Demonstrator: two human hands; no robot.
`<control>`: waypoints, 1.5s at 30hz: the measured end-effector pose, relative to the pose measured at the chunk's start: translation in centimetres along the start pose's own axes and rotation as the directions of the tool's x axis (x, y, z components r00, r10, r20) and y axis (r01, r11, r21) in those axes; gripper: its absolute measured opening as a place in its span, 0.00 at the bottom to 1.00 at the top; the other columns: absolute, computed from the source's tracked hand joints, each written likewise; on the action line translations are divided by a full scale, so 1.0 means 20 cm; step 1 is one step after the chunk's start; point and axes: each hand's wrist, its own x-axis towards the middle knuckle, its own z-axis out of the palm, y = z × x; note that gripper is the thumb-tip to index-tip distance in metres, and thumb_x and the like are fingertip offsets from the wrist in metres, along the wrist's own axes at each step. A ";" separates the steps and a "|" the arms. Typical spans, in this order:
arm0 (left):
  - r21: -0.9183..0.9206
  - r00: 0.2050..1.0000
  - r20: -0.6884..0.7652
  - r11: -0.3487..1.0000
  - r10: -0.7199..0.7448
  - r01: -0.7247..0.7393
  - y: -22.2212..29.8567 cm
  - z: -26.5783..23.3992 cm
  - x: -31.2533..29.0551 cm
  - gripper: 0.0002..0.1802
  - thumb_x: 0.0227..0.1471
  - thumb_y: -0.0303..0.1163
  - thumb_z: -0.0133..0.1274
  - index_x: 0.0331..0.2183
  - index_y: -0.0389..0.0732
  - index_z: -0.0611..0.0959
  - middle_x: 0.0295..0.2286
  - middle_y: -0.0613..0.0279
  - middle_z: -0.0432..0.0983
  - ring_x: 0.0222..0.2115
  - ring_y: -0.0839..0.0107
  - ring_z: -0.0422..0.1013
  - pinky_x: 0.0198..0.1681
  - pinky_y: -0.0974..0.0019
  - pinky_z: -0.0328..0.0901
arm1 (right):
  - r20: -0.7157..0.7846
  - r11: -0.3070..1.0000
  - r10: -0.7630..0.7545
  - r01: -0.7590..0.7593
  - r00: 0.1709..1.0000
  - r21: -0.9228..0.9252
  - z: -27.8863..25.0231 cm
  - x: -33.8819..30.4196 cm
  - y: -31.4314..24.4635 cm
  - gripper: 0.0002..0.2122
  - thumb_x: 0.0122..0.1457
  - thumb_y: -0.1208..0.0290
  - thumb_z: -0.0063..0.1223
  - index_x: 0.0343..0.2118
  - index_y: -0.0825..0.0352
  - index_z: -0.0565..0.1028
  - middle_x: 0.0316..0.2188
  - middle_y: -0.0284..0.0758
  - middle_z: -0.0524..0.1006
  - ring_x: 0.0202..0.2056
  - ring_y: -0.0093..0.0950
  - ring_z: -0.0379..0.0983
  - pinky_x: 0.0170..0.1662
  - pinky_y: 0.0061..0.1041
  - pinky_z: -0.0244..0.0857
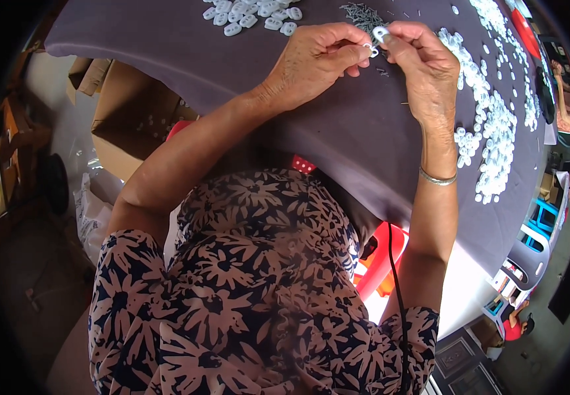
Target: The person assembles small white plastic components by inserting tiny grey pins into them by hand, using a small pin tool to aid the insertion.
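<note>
Over the far part of a grey cloth-covered table (337,131), my two hands nearly meet. A small white plastic piece (371,50) is pinched between the thumb and fingers of my left hand (318,62); its exact shape is partly hidden. My right hand (426,69) grips a white oval plastic piece (381,33) with a hole in it, held right beside the other piece. Just behind the fingertips lies a heap of small grey screws or nails (362,14). Left of it is a pile of white oval pieces (252,13) with holes.
Many small white parts (498,145) spread along the table's right side. An open cardboard box (123,115) stands below the left table edge. A red plastic stool (387,257) shows under the near edge, and a black cord (395,276) hangs by my right arm. Other people are at far right.
</note>
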 end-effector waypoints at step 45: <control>-0.129 0.993 0.113 0.991 -0.013 0.028 -0.05 -0.02 0.01 0.05 0.55 0.25 0.48 0.35 0.35 0.76 0.25 0.68 0.71 0.25 0.82 0.66 0.29 0.78 0.64 | 0.147 0.996 0.044 -0.055 0.988 0.073 -0.02 0.00 0.00 0.05 0.55 0.80 0.50 0.33 0.68 0.76 0.27 0.25 0.73 0.29 0.15 0.67 0.32 0.14 0.61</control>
